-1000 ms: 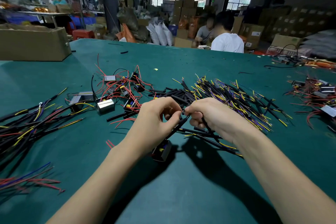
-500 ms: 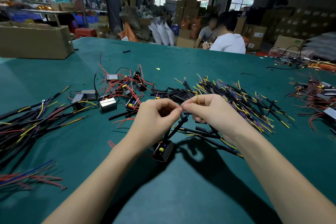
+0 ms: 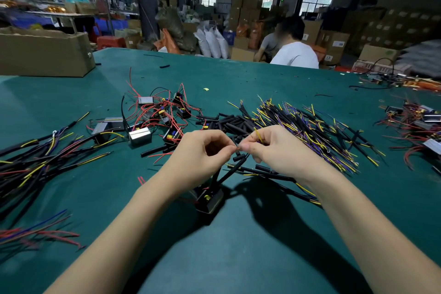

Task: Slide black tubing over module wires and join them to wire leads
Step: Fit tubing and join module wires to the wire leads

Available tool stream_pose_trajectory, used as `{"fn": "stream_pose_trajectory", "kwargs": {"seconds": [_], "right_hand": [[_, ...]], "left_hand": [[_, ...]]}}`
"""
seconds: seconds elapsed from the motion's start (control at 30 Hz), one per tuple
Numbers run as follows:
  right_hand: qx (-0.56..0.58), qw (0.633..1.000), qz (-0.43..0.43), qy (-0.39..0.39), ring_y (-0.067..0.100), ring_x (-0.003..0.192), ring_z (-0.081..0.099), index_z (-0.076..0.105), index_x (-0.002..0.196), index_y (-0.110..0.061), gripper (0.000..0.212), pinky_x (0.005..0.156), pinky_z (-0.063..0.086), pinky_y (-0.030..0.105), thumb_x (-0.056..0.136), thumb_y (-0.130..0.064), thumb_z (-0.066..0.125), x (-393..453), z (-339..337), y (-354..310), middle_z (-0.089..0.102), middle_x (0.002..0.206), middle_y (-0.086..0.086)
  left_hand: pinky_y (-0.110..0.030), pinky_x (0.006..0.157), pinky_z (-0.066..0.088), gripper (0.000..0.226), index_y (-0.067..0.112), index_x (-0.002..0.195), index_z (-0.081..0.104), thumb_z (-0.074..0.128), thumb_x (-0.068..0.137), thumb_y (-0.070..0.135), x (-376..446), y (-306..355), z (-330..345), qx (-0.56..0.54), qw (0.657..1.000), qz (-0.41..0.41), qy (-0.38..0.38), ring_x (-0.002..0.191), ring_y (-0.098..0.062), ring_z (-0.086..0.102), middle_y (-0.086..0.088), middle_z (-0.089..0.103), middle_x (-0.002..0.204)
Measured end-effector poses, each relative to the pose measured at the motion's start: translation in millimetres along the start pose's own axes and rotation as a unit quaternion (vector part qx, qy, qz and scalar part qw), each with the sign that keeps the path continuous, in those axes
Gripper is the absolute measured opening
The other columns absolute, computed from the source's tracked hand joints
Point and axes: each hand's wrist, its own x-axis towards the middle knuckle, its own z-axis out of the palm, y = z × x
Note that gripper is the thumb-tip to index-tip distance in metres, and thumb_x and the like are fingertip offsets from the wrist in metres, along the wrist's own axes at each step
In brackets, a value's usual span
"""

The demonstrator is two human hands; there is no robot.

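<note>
While both hands pinch wire ends together, left hand (image 3: pixel 202 150) and right hand (image 3: pixel 274 148) (fingers curled) look mid-join; twisting likely follows.

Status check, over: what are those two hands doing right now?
Left hand and right hand pinching wire ends together. Black module dangling below on tubed wires. Nothing blocking.

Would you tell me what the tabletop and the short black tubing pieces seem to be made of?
Tabletop: apparently green felt or a fabric-like mat, matte with no glare. Short black tubing pieces: probably plastic or rubber sleeving, like heat-shrink, smooth with a dull sheen.
</note>
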Motion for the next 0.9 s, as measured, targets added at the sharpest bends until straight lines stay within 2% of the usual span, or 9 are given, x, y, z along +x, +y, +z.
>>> {"fn": "stream_pose_trajectory", "kwargs": {"seconds": [0.1, 0.2, 0.3, 0.37, 0.43, 0.53, 0.73, 0.83, 0.9], "right_hand": [[0.006, 1.0, -0.013, 0.005, 0.0, 0.041, 0.03, 0.068, 0.086, -0.008, 0.012, 0.043, 0.025, 0.013, 0.092, -0.016, 0.061, 0.0, 2.2, 0.0, 0.046, 0.064, 0.005], [0.084, 0.996, -0.026, 0.007, 0.003, 0.051, 0.038, 0.066, 0.096, -0.01, 0.007, 0.053, 0.032, 0.012, 0.091, -0.012, 0.061, 1.7, 5.4, -1.2, 0.049, 0.065, -0.002], [0.153, 0.988, -0.006, 0.034, 0.004, 0.048, 0.043, 0.058, 0.096, -0.012, 0.004, 0.05, 0.036, 0.012, 0.092, -0.011, 0.059, 4.6, 5.7, -0.2, 0.051, 0.061, -0.004], [0.182, 0.982, -0.003, 0.055, 0.008, 0.048, 0.04, 0.055, 0.086, -0.01, 0.007, 0.047, 0.034, 0.014, 0.093, -0.007, 0.054, 5.6, 6.2, 0.0, 0.05, 0.056, -0.003], [0.194, 0.979, -0.007, 0.066, 0.011, 0.05, 0.04, 0.056, 0.079, -0.008, 0.014, 0.047, 0.033, 0.015, 0.092, -0.005, 0.053, 6.0, 6.7, 0.9, 0.051, 0.053, -0.005], [0.181, 0.981, -0.007, 0.07, 0.01, 0.055, 0.046, 0.062, 0.078, -0.011, 0.015, 0.052, 0.034, 0.019, 0.092, -0.01, 0.058, 5.3, 4.1, 2.4, 0.056, 0.056, -0.007], [0.226, 0.973, 0.032, 0.027, 0.007, 0.063, 0.057, 0.071, 0.083, -0.013, 0.005, 0.065, 0.042, 0.024, 0.086, -0.015, 0.067, 4.0, -3.3, 2.3, 0.063, 0.062, -0.007], [0.256, 0.965, 0.046, 0.01, 0.007, 0.061, 0.057, 0.071, 0.083, -0.008, 0.005, 0.061, 0.043, 0.02, 0.084, -0.012, 0.068, 3.2, -2.8, -0.5, 0.063, 0.062, -0.002], [0.286, 0.957, 0.052, 0.003, 0.007, 0.056, 0.056, 0.07, 0.082, -0.005, 0.005, 0.056, 0.043, 0.017, 0.083, -0.008, 0.066, 2.8, -3.6, -3.0, 0.062, 0.06, 0.0]], "left_hand": [[-0.025, 0.061, 0.043, 0.01, 0.014, 0.079, 0.07, 0.066, 0.087, 0.017, 0.0, -1.5, -2.9, 0.019, 1.0, 0.001, 0.001, 0.058, -0.007, 0.05, 0.0, 0.065, 0.066], [-0.02, 0.063, 0.046, 0.007, 0.012, 0.082, 0.07, 0.065, 0.087, 0.013, 0.2, -1.5, -2.5, -0.002, 0.999, -0.019, 0.041, 0.061, -0.008, 0.056, 0.003, 0.067, 0.07], [-0.027, 0.07, 0.049, 0.006, 0.009, 0.088, 0.071, 0.065, 0.087, 0.01, 0.6, -0.2, 0.5, -0.041, 0.996, -0.039, 0.069, 0.069, -0.018, 0.062, -0.008, 0.07, 0.078], [-0.024, 0.07, 0.05, 0.007, 0.009, 0.088, 0.071, 0.065, 0.088, 0.01, 0.2, 1.5, 3.2, -0.072, 0.993, -0.056, 0.08, 0.069, -0.011, 0.061, -0.008, 0.07, 0.077], [-0.014, 0.064, 0.048, 0.008, 0.01, 0.087, 0.071, 0.064, 0.089, 0.01, 0.4, 2.8, 6.2, -0.115, 0.986, -0.086, 0.085, 0.066, -0.003, 0.059, -0.001, 0.069, 0.073], [-0.006, 0.055, 0.041, 0.011, 0.014, 0.083, 0.069, 0.062, 0.09, 0.008, 1.1, 5.1, 12.5, -0.198, 0.969, -0.117, 0.093, 0.056, 0.004, 0.056, 0.007, 0.066, 0.065], [-0.007, 0.054, 0.039, 0.008, 0.009, 0.087, 0.07, 0.062, 0.089, 0.007, 1.7, 8.6, 22.4, -0.294, 0.936, -0.144, 0.13, 0.051, 0.004, 0.053, 0.008, 0.064, 0.059], [-0.009, 0.056, 0.041, 0.011, 0.016, 0.084, 0.07, 0.063, 0.089, 0.009, 1.4, 9.3, 24.8, -0.296, 0.935, -0.139, 0.133, 0.056, 0.002, 0.054, 0.009, 0.065, 0.06], [-0.008, 0.057, 0.042, 0.009, 0.013, 0.086, 0.07, 0.064, 0.088, 0.007, 0.6, 11.3, 24.6, -0.297, 0.938, -0.121, 0.132, 0.056, 0.002, 0.054, 0.01, 0.065, 0.059]]}}
